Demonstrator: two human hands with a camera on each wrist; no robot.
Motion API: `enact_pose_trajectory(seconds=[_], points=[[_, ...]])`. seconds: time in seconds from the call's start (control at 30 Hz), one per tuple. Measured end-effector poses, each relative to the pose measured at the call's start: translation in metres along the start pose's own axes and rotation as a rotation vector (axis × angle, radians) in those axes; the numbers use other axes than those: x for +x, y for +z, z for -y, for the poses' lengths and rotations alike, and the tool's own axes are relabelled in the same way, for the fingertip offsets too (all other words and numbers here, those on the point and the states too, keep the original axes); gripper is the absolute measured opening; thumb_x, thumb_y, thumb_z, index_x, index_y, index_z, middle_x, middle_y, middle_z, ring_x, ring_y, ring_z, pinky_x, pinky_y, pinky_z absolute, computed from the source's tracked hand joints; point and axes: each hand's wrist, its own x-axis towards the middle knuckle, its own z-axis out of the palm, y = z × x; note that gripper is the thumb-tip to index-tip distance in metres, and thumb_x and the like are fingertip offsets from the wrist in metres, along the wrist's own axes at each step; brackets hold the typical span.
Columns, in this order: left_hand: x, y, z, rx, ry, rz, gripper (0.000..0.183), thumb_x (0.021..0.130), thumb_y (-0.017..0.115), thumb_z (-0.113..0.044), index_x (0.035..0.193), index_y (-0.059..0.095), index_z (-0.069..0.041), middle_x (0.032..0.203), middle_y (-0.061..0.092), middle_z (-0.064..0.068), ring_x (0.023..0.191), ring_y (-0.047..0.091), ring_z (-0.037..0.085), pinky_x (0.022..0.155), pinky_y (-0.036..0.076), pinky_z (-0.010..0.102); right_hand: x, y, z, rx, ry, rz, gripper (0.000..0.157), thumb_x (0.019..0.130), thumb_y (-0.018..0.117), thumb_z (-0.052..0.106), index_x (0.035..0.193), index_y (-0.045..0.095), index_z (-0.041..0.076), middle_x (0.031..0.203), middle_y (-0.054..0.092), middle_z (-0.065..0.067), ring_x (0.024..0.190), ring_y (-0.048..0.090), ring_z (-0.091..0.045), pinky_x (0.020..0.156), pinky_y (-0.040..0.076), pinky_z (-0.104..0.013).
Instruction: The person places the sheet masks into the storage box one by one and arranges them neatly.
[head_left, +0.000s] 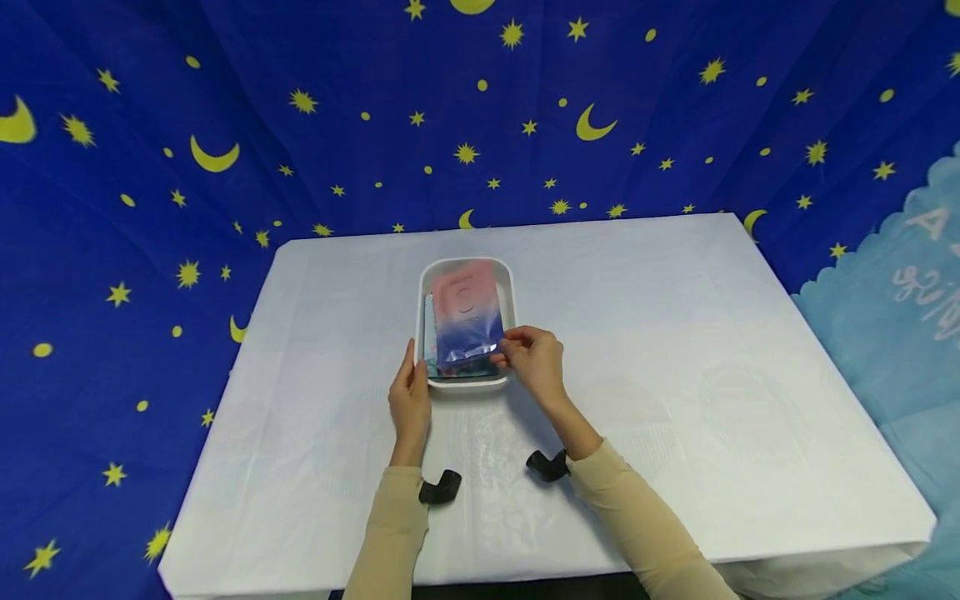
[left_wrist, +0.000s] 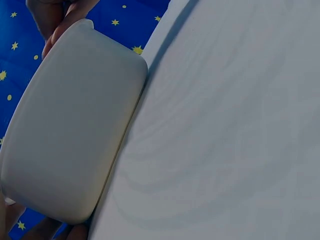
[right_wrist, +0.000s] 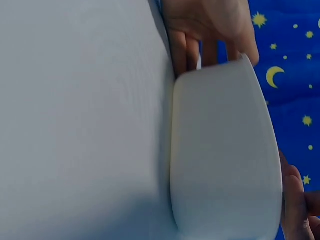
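A white rectangular tub (head_left: 504, 292) stands on the table. A flat, glossy packet (head_left: 467, 308), pink fading to blue, lies slanted in it on top of other flat packets (head_left: 430, 329) with teal and dark printing. My right hand (head_left: 534, 362) pinches the packet's lower right corner at the tub's near right side. At the near left corner my left hand (head_left: 410, 404) grips the tub, its thumb by the rim and its fingers along the outer wall. In the right wrist view the left hand (right_wrist: 210, 30) holds the tub's end wall.
White cloth covers the table (head_left: 675, 333). Behind it hangs a blue curtain (head_left: 420, 83) with yellow stars and moons, and a light blue cloth (head_left: 900, 333) is on the right. Black curved pieces (head_left: 440, 487) sit at both wrists.
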Motion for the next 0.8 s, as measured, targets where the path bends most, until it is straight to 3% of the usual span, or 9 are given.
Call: enact_pose_trajectory(seconds=[0.1,0.27,0.4,0.57,0.63,0.7,0.8], points=[[-0.001,0.001,0.0,-0.006,0.003,0.006,0.044,0.1,0.054,-0.015,0.144,0.05,-0.014,0.146,0.049,0.011,0.116,0.058,0.024,0.078,0.041,0.01,-0.003,0.005,-0.001,-0.03,-0.004,0.005,0.011,0.087,0.065,-0.005,0.095,0.069,-0.011,0.077,0.071,-0.025,0.06,0.072,-0.023,0.054,0.059,-0.028],[-0.001,0.002,-0.001,-0.012,-0.004,0.012,0.044,0.1,0.054,-0.015,0.144,0.05,-0.017,0.146,0.049,0.01,0.113,0.058,0.023,0.079,0.042,0.011,-0.006,0.009,-0.003,-0.056,-0.021,0.027,0.012,0.087,0.065,-0.005,0.096,0.069,-0.012,0.079,0.072,-0.026,0.062,0.073,-0.028,0.053,0.057,-0.024],[-0.002,0.003,-0.001,-0.009,-0.002,0.016,0.043,0.1,0.053,-0.015,0.144,0.05,-0.017,0.146,0.049,0.01,0.106,0.06,0.02,0.077,0.042,0.012,-0.008,0.009,-0.005,-0.167,-0.083,0.034,0.016,0.088,0.067,0.0,0.099,0.07,-0.011,0.074,0.072,-0.02,0.054,0.07,-0.021,0.05,0.056,-0.022],[-0.001,0.003,-0.001,0.016,-0.005,0.019,0.043,0.101,0.052,-0.014,0.144,0.05,-0.016,0.147,0.049,0.01,0.109,0.06,0.021,0.083,0.047,0.021,-0.011,0.002,-0.006,-0.342,-0.206,0.073,0.027,0.086,0.071,0.006,0.107,0.07,-0.011,0.065,0.066,-0.012,0.041,0.06,-0.009,0.042,0.046,-0.016],[0.0,0.003,-0.001,0.025,-0.006,0.019,0.043,0.101,0.052,-0.015,0.144,0.05,-0.016,0.147,0.048,0.01,0.119,0.057,0.023,0.09,0.048,0.027,-0.012,-0.001,-0.005,-0.342,-0.239,0.086,0.027,0.086,0.071,0.006,0.107,0.069,-0.011,0.067,0.064,-0.012,0.041,0.06,-0.011,0.041,0.044,-0.015],[0.0,0.003,-0.001,0.03,0.0,0.018,0.043,0.101,0.053,-0.016,0.144,0.05,-0.017,0.147,0.049,0.011,0.118,0.057,0.025,0.089,0.049,0.028,-0.013,-0.004,-0.004,-0.337,-0.278,0.072,0.021,0.086,0.071,0.005,0.103,0.071,-0.009,0.072,0.064,-0.014,0.045,0.061,-0.014,0.042,0.045,-0.015],[-0.001,0.002,-0.001,0.019,-0.007,0.031,0.044,0.101,0.052,-0.017,0.145,0.049,-0.016,0.148,0.047,0.011,0.125,0.054,0.026,0.097,0.048,0.04,-0.016,-0.011,-0.002,-0.343,-0.339,0.039,0.011,0.088,0.069,0.003,0.095,0.073,-0.005,0.077,0.066,-0.014,0.05,0.064,-0.017,0.046,0.049,-0.017]])
